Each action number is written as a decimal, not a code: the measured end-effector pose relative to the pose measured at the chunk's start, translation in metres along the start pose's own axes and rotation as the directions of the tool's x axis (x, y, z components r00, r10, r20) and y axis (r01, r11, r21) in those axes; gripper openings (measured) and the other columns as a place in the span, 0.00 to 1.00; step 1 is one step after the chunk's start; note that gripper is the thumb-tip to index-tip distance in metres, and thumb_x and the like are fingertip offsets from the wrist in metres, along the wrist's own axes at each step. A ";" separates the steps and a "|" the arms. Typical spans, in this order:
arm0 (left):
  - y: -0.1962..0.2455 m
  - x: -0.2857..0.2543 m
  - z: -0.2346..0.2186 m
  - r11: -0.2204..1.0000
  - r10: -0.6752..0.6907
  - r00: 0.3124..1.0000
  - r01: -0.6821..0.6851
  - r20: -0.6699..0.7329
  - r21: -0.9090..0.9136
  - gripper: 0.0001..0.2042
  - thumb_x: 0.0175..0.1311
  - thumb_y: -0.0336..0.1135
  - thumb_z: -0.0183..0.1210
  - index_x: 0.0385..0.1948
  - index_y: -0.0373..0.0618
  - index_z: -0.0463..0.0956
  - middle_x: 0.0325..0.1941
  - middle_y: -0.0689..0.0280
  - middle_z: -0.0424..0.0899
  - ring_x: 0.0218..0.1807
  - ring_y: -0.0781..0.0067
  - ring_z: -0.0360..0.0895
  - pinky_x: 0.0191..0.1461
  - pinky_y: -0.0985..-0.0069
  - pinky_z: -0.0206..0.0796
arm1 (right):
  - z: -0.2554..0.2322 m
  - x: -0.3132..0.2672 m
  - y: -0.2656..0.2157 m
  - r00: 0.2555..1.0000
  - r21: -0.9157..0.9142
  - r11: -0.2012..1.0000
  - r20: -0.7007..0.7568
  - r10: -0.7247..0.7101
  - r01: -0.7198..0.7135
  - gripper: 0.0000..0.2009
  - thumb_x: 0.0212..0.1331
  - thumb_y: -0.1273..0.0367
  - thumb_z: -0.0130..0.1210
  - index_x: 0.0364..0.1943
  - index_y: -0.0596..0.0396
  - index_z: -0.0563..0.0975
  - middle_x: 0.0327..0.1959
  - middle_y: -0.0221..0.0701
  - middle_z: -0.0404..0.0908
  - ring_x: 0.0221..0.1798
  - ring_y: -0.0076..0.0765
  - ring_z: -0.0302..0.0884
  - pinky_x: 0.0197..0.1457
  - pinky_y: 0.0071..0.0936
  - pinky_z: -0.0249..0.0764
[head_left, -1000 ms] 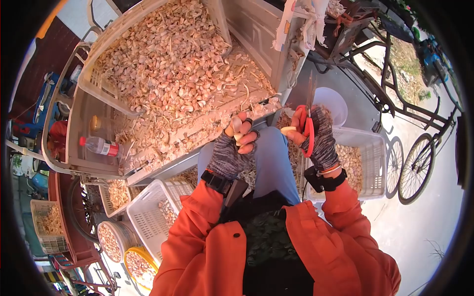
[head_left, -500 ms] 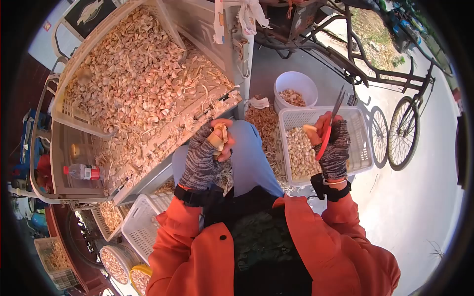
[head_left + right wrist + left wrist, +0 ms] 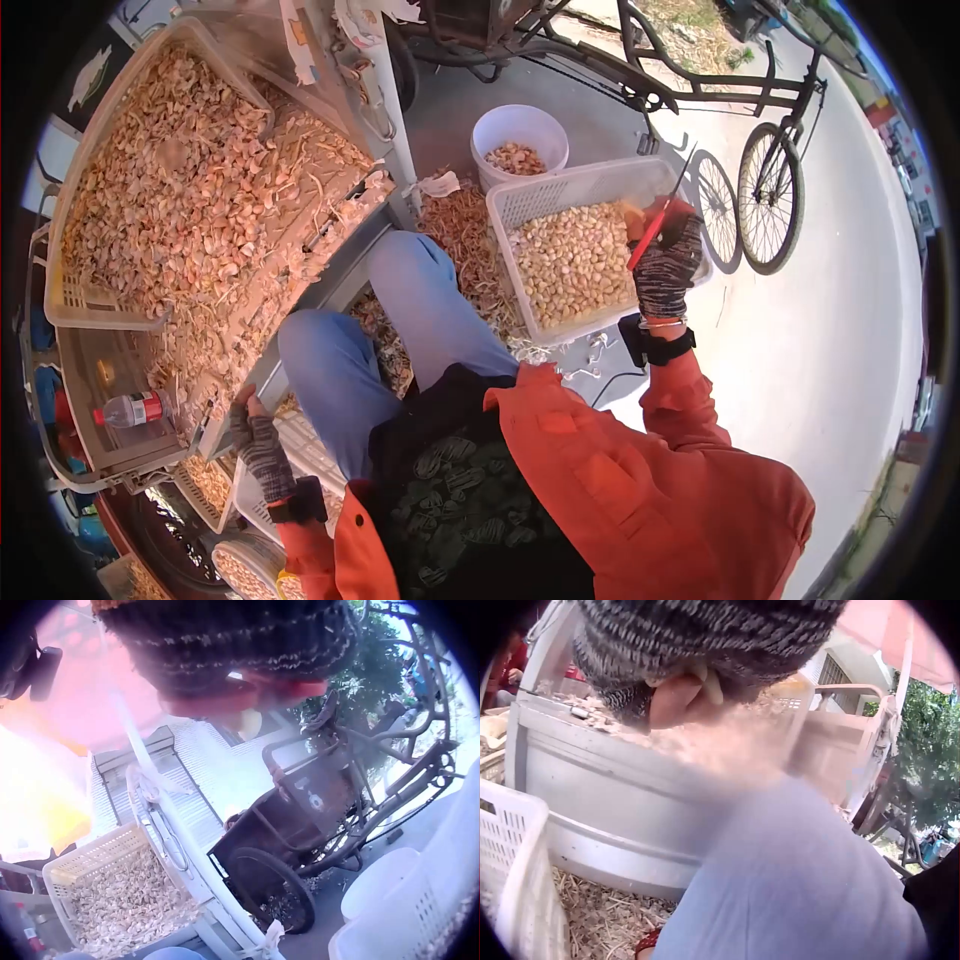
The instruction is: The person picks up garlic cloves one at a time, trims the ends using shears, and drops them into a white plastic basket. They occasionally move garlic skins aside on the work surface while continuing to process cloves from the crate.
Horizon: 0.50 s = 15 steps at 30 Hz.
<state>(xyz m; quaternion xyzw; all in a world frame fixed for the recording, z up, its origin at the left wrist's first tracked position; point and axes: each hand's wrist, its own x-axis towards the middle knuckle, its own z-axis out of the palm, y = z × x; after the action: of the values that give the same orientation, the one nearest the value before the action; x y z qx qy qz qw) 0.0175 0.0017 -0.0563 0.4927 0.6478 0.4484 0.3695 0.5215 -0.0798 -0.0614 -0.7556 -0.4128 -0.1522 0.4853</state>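
At the cart's near edge, lower left in the head view, is my left hand. The left wrist view shows its fingers curled round a pale garlic piece. My right hand grips red-handled scissors, blades pointing up and away, over the right side of a white crate of peeled-looking cloves. A blurred pale piece shows by the right fingers in the right wrist view. Unpeeled-looking cloves are heaped in the cart's large basket.
A white bucket with some cloves stands beyond the crate. Peelings cover ground left of it. A bottle lies in the cart. A tricycle stands at upper right; more crates and tubs are lower left.
My left hand has moved away from the lap, down and left to the cart's edge. The right hand, still gripping the scissors, has moved over the clove crate. The head view has shifted right.
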 end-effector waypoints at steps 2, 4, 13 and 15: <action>0.060 0.026 0.086 0.982 0.094 0.930 -0.028 0.355 -0.185 0.08 0.65 0.34 0.50 0.34 0.42 0.76 0.22 0.75 0.72 0.22 0.90 0.62 0.25 0.87 0.53 | -0.014 0.002 0.002 1.000 0.170 0.985 -0.019 0.023 -0.019 0.17 0.51 0.76 0.58 0.46 0.60 0.70 0.39 0.33 0.76 0.42 0.29 0.74 0.48 0.24 0.69; 0.094 0.025 0.174 0.936 0.197 0.793 0.022 0.577 -0.351 0.09 0.63 0.35 0.51 0.33 0.39 0.75 0.23 0.74 0.71 0.23 0.87 0.62 0.29 0.86 0.56 | -0.026 0.000 0.000 0.993 0.195 0.976 -0.035 0.109 -0.100 0.18 0.50 0.76 0.62 0.45 0.58 0.70 0.40 0.31 0.75 0.43 0.26 0.72 0.48 0.23 0.69; 0.080 0.005 0.284 0.833 0.553 0.690 -0.446 0.467 -0.328 0.26 0.62 0.43 0.52 0.59 0.42 0.59 0.62 0.52 0.60 0.62 0.59 0.59 0.65 0.69 0.48 | -0.004 -0.014 0.034 0.970 -0.488 0.872 0.191 0.151 -0.040 0.18 0.53 0.74 0.56 0.49 0.60 0.70 0.46 0.42 0.76 0.49 0.42 0.75 0.53 0.31 0.71; 0.053 0.046 0.219 0.786 0.618 0.730 -0.561 0.293 -0.261 0.18 0.61 0.34 0.50 0.53 0.42 0.66 0.53 0.55 0.69 0.54 0.62 0.67 0.59 0.70 0.55 | 0.023 -0.028 -0.003 0.950 -0.229 0.958 0.297 -0.098 0.171 0.19 0.50 0.72 0.58 0.48 0.60 0.71 0.42 0.42 0.77 0.45 0.41 0.76 0.49 0.32 0.72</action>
<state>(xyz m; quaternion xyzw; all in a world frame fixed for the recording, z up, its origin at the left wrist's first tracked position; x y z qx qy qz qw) 0.2247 0.1002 -0.0790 0.7169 0.3407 0.4920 0.3577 0.4982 -0.0730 -0.0888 -0.7948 -0.5060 -0.1270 0.3100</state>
